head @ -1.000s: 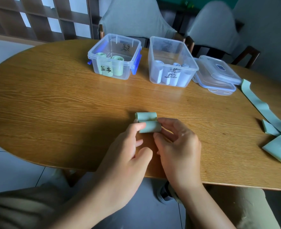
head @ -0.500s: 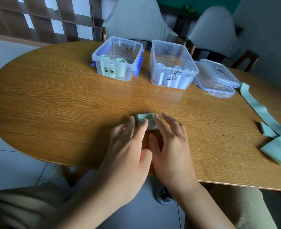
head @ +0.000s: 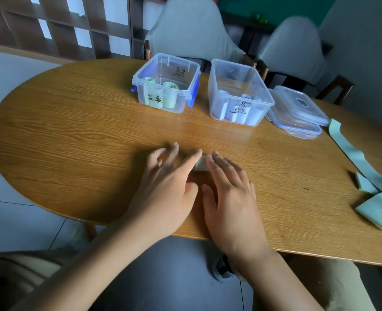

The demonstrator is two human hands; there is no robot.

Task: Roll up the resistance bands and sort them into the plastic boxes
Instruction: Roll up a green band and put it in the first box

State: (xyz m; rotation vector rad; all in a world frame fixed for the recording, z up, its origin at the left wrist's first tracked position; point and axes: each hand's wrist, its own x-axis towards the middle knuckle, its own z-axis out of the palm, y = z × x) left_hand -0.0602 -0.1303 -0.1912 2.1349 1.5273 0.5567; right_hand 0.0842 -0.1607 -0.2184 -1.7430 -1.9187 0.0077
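At mid-frame on the wooden desk (head: 73, 140), a small rolled green band (head: 200, 163) is pressed flat between the left hand (head: 169, 187) and right hand (head: 230, 198), fingers straight and slightly spread.

Pale green resistance band roll (head: 200, 163) and two clear plastic boxes.
You see the roll lying flat on the wood; at its 11 o'clock the blue-latched box (head: 166, 83) holds green rolls, at 1 o'clock the second box (head: 239, 92) holds pale blue rolls; a loose green band (head: 363, 163) trails at 3 o'clock.
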